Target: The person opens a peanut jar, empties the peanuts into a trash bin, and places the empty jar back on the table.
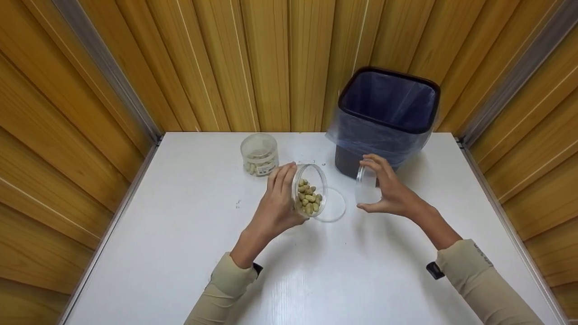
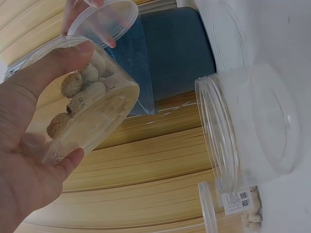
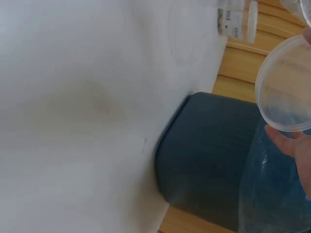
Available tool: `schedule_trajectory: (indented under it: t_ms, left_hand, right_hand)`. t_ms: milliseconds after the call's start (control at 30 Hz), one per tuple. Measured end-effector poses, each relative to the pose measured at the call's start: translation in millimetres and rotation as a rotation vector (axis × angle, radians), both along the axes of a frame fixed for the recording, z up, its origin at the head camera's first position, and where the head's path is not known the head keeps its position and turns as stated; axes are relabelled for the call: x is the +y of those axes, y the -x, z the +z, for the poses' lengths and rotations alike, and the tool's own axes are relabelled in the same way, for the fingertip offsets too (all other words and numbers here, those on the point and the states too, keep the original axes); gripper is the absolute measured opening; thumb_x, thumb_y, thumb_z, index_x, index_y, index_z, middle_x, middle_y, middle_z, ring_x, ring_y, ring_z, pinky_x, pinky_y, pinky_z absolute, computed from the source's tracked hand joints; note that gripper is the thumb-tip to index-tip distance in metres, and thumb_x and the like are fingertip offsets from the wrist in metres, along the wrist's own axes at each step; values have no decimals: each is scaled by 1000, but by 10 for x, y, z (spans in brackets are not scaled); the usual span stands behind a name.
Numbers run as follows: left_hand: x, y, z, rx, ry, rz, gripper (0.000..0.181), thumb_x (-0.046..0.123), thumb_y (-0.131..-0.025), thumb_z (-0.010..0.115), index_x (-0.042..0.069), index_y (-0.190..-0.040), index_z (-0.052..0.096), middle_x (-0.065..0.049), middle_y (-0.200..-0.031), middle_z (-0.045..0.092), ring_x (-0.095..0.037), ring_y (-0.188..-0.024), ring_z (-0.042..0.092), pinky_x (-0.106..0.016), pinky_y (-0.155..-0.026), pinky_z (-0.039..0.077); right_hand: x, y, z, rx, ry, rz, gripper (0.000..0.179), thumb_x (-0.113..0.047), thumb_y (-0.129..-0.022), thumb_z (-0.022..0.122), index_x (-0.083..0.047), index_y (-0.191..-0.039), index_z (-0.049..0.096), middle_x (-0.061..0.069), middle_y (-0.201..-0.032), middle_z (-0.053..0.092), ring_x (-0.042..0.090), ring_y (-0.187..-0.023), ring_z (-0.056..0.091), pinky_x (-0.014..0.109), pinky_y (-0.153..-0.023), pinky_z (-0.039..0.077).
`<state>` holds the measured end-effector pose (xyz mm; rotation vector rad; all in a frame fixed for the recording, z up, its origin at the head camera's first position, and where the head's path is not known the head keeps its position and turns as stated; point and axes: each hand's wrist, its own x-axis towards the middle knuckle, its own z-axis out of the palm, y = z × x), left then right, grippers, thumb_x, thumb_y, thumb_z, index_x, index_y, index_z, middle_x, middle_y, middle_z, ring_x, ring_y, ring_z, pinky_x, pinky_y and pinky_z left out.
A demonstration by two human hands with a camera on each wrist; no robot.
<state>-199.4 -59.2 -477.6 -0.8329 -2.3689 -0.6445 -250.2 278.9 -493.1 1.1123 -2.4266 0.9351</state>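
Note:
My left hand (image 1: 280, 203) grips a clear plastic jar (image 2: 112, 116), tilted on its side with its open mouth facing right in the head view. Inside lie several tan nuts (image 1: 310, 198) that look like peanuts in their shells. My right hand (image 1: 388, 192) holds a clear round lid (image 3: 286, 87) on edge, with thumb and fingers at opposite sides of its rim. A gap separates lid and jar. Below the left hand, an unlabelled clear jar (image 2: 248, 128) stands upright on the table; in the head view it is mostly hidden.
A labelled jar (image 1: 259, 155) with nuts in it stands toward the back of the white table (image 1: 189, 253). A clear round lid or ring (image 1: 344, 210) lies flat nearby. The dark bin (image 1: 347, 162) with a bluish bag stands at back right, before wood-patterned walls.

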Motion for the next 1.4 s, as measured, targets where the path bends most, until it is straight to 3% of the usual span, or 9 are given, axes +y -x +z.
schedule_trajectory:
  t_ms: [200,267,400,467,533,767,1067,1200,1400]
  left_hand:
    - [20,-19,-27,-22,5,4,129,33,-52,101,1,-153,28,-17,-151,37,-34,-138,33,-46,-111,43]
    - [29,-24,-35,-40,6,6,130,33,-52,101,2,-153,26,-16,-151,37,-34,-139,33,-46,-111,43]
    - [49,-23,-42,-65,12,7,130,33,-52,101,3,-154,26,-16,-152,36,-34,-140,32,-47,-112,43]
    - [52,-25,-41,-71,13,8,131,32,-51,101,3,-153,26,-16,-152,36,-34,-140,32,-47,-112,43]
    - [55,-25,-41,-74,8,5,131,32,-50,102,3,-153,26,-16,-153,36,-34,-140,32,-47,-111,43]
    - [72,-40,-83,-72,20,-24,130,30,-50,101,3,-153,27,-16,-154,36,-34,-140,33,-44,-110,45]
    - [108,-64,-129,-72,23,-32,131,32,-49,102,3,-153,28,-15,-154,36,-33,-140,33,-43,-105,50]
    - [132,-74,-154,-94,18,-53,131,33,-50,102,2,-153,28,-16,-155,35,-34,-141,33,-44,-109,46]
    - [152,-96,-197,-115,25,-49,131,33,-50,102,2,-153,28,-14,-156,35,-33,-142,32,-43,-111,45]
  right_hand:
    - [301,70,-274,-65,4,-25,110,-20,-68,94,-3,-153,27,24,-152,28,33,-140,31,13,-106,30]
    - [395,63,-331,-89,-7,-54,112,-20,-68,95,-4,-155,25,23,-154,27,32,-141,31,14,-111,26]
    - [548,22,-393,-115,-51,-110,110,-23,-69,95,-9,-157,29,24,-154,28,37,-141,31,41,-114,33]
    - [603,0,-423,-135,-65,-131,108,-25,-70,94,-12,-156,31,26,-153,28,39,-141,31,56,-109,35]
    - [652,-16,-455,-162,-62,-148,106,-25,-70,94,-12,-154,32,27,-153,28,38,-141,31,63,-105,36]
    - [809,-54,-614,-239,-23,-217,99,-17,-68,95,4,-139,29,26,-142,30,28,-129,38,57,-95,48]
    - [1027,-68,-624,-349,62,-419,82,-10,-72,90,6,-116,23,31,-130,23,47,-128,27,56,-96,31]
    - [1103,-90,-602,-396,34,-495,84,-10,-70,90,7,-119,23,35,-127,26,49,-120,30,58,-94,32]
    - [1181,-154,-666,-514,-89,-524,104,-15,-70,91,8,-141,18,44,-134,22,57,-124,28,68,-99,33]
